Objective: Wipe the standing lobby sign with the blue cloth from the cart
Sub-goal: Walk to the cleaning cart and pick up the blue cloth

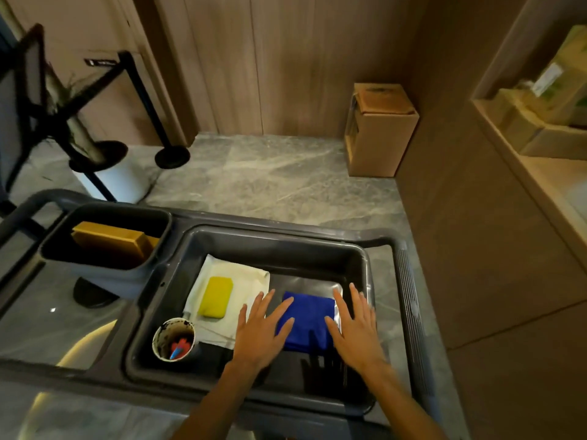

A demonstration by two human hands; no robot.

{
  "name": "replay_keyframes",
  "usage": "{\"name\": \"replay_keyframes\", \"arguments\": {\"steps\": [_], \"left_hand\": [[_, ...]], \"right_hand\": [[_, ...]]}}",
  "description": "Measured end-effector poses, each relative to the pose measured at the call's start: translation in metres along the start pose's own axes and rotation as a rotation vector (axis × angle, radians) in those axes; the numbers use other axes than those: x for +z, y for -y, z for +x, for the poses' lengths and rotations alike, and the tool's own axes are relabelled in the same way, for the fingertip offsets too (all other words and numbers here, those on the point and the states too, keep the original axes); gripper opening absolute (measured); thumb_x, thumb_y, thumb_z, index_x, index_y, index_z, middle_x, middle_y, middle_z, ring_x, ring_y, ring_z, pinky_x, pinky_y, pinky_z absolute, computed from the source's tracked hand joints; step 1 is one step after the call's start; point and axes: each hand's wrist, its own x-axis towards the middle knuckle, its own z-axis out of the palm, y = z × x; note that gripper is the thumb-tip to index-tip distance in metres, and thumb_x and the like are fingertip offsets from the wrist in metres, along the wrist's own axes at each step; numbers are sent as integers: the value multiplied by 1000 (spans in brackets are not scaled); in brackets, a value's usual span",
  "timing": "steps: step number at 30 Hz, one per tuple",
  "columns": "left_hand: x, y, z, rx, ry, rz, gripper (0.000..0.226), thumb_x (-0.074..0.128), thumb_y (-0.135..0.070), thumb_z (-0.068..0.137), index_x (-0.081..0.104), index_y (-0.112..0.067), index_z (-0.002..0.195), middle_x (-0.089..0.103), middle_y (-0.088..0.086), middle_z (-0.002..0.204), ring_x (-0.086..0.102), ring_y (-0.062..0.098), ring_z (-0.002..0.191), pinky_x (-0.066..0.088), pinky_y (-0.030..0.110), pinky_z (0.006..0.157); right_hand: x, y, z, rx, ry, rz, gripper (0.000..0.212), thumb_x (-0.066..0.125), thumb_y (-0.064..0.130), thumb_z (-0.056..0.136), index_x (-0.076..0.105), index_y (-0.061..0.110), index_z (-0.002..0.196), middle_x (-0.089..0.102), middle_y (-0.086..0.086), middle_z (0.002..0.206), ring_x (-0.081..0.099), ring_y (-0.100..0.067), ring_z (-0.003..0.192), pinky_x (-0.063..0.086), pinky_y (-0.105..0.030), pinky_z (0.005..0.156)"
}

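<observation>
A folded blue cloth lies in the dark tray on top of the grey cart, resting on a shiny silver sheet. My left hand is spread flat over the cloth's left edge, fingers straight. Over the cloth's right edge my right hand is spread the same way. Neither hand grips anything. The standing lobby sign, a dark framed panel on a black stand, leans at the far left, partly cut off by the frame edge.
In the tray lie a yellow sponge on a white cloth and a paper cup holding small items. A bin with a brown box hangs at the cart's left. A cardboard box and a black barrier post stand on the marble floor.
</observation>
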Motion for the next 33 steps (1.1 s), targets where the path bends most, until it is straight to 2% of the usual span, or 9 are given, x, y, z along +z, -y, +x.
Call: {"name": "replay_keyframes", "arguments": {"steps": [2, 5, 8, 10, 15, 20, 25, 29, 33], "left_hand": [[5, 1, 10, -3, 24, -32, 56, 30, -64, 99, 24, -49, 153, 22, -3, 165, 16, 21, 152, 15, 44, 121], [15, 5, 23, -2, 52, -34, 53, 38, -59, 99, 31, -49, 150, 34, -1, 159, 31, 20, 145, 27, 38, 116], [27, 11, 34, -7, 67, -53, 49, 46, -55, 98, 42, -46, 146, 44, 2, 150, 40, 21, 136, 33, 35, 111], [35, 16, 40, 3, 66, -62, 47, 51, -52, 97, 48, -44, 143, 49, 4, 142, 45, 22, 129, 38, 34, 106], [54, 22, 57, 39, 42, -91, 44, 63, -48, 91, 60, -38, 134, 53, 3, 119, 52, 20, 110, 46, 30, 93], [71, 24, 71, 30, 62, -112, 39, 67, -47, 88, 65, -39, 126, 52, 0, 116, 48, 17, 108, 43, 27, 93], [78, 38, 70, -8, 112, -48, 41, 60, -57, 88, 58, -51, 128, 46, -5, 125, 41, 15, 119, 34, 29, 100], [74, 42, 67, -14, 98, 1, 46, 57, -62, 88, 53, -54, 133, 46, -6, 127, 41, 15, 119, 33, 29, 99], [72, 46, 68, -16, 121, 32, 50, 54, -65, 88, 48, -54, 137, 45, -6, 128, 40, 14, 119, 33, 29, 100]], "right_hand": [[3, -5, 12, -18, 15, -11, 73, 44, 53, 97, 6, 37, 157, -12, 2, 166, -12, -22, 152, -8, -44, 119], [9, -8, 27, -73, 26, -86, 66, 52, 48, 96, 24, 32, 154, 3, 0, 167, -3, -21, 154, -7, -42, 121], [23, -5, 38, -106, 57, -71, 59, 62, 39, 92, 39, 29, 145, 18, 0, 163, 13, -27, 152, 13, -45, 121], [34, -3, 44, -103, 60, -47, 57, 64, 35, 91, 43, 25, 142, 26, -2, 158, 26, -25, 147, 26, -37, 117], [62, -3, 59, -2, 109, -48, 45, 61, 41, 92, 53, 26, 134, 43, -1, 140, 52, -20, 119, 47, -28, 101], [82, -1, 70, 27, 198, -67, 45, 66, 42, 88, 51, 30, 128, 46, -1, 125, 53, -20, 109, 51, -30, 92], [86, -5, 70, 86, 211, -36, 46, 72, 33, 84, 47, 35, 122, 43, 1, 129, 53, -21, 111, 53, -31, 94], [85, -8, 64, 166, 202, 48, 46, 71, 17, 86, 50, 27, 125, 38, -2, 140, 47, -23, 126, 45, -31, 103], [81, -12, 63, 213, 182, 120, 38, 66, 2, 86, 58, 9, 123, 46, -16, 129, 50, -34, 116, 46, -41, 97]]}}
